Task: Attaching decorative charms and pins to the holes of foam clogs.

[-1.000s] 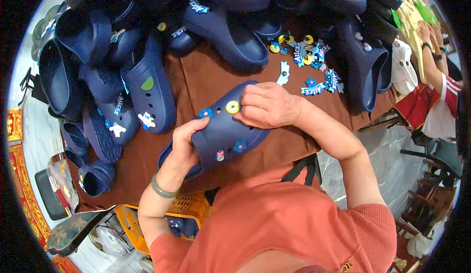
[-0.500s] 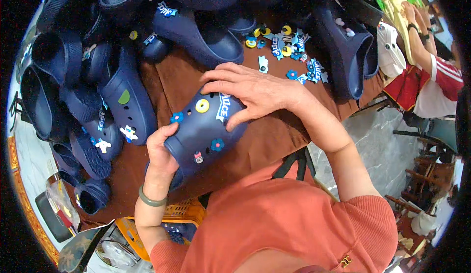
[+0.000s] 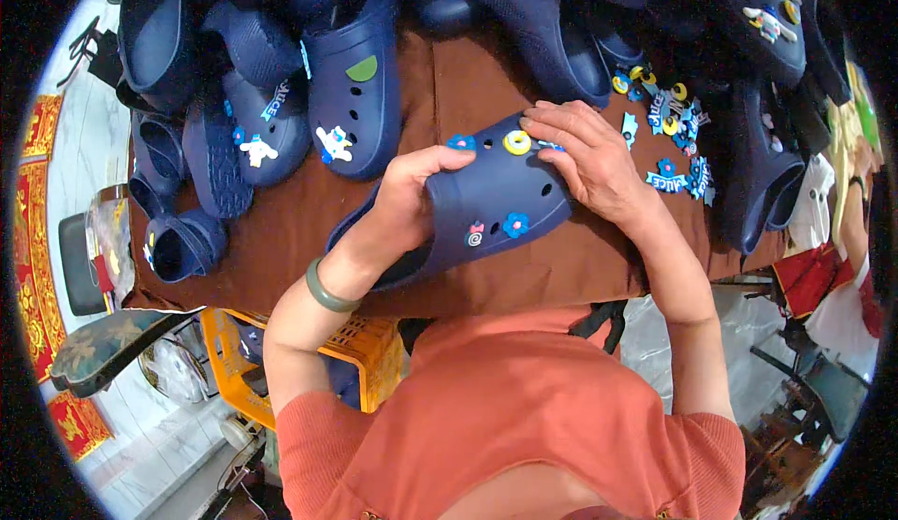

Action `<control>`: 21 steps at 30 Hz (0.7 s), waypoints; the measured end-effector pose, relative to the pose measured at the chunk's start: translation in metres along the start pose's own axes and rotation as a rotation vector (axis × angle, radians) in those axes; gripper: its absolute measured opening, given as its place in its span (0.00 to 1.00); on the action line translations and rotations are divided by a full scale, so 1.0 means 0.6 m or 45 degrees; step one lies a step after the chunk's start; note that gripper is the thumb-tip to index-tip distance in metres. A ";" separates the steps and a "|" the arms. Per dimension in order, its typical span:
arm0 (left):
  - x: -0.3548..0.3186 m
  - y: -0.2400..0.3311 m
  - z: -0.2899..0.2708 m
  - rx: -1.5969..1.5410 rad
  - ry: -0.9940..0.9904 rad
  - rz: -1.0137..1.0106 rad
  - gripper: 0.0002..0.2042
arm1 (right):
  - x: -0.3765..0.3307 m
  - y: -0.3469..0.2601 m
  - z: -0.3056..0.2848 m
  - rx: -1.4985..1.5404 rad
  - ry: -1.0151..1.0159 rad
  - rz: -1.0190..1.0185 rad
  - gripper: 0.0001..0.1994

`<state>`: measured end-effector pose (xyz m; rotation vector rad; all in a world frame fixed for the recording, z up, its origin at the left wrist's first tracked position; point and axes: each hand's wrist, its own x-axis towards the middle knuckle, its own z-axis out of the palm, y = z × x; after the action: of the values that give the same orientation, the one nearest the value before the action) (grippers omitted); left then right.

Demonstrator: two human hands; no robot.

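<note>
An orange slatted crate (image 3: 369, 347) is located under the near edge of the table (image 3: 281, 230); a dark blue item is partly visible in it, and its kind cannot be determined. The table is covered by a brown cloth and loaded along its far and left sides with dark blue clogs (image 3: 351, 90), several fitted with small charms. A cluster of loose charms (image 3: 669, 122) is laid on the cloth at the right.

The upper clogs are cut off by the rim of the view. The heel end of the held clog is hidden behind the left hand and wrist. The area at the far right is too distorted to be made out.

A dark blue clog (image 3: 496, 207) is held just above the table's near centre, its toe pointing right. The left hand (image 3: 407, 207) is closed on the clog's upper edge, thumb on top and fingers curled beneath it. A green bangle (image 3: 327, 291) is worn on that wrist. The right hand (image 3: 589, 160) is laid over the toe with fingers slightly spread, its fingertips (image 3: 533, 122) touching the clog just beside a yellow ring charm (image 3: 516, 142). A blue flower charm (image 3: 515, 224) and a swirl charm (image 3: 476, 235) are seated lower on the upper, clear of both hands.
</note>
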<state>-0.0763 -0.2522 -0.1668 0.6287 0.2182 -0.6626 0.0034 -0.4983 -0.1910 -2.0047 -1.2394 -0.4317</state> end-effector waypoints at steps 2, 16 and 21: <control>-0.001 -0.005 0.011 0.099 0.088 -0.106 0.17 | -0.003 0.002 -0.002 0.033 0.111 0.257 0.07; -0.004 -0.005 0.029 0.247 0.111 -0.263 0.20 | 0.003 0.021 -0.101 0.468 -0.442 0.707 0.08; 0.020 -0.029 0.048 -0.025 0.130 -0.222 0.18 | 0.008 -0.001 -0.065 0.316 -0.568 0.319 0.28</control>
<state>-0.0781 -0.2865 -0.1567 0.6300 0.3774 -0.7955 0.0089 -0.5239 -0.1614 -2.0623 -1.2030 0.2949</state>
